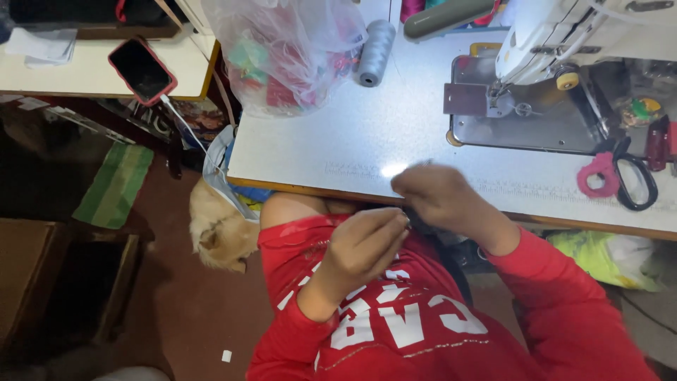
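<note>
My left hand (367,243) and my right hand (441,196) meet at the front edge of the white sewing table (338,141), above my lap and red shirt. Both hands have their fingers pinched together. A small dark piece (421,220) sits between the fingertips, and motion blur hides what it is. My right hand is slightly higher, over the table's wooden edge. My left hand is just below that edge.
A white sewing machine (557,35) with a metal plate (522,120) stands at the back right. Scissors (624,176) lie right, with a grey thread cone (375,51) and plastic bag (282,53) behind. A phone (141,69) lies on the left table. A tan cat (220,229) is on the floor.
</note>
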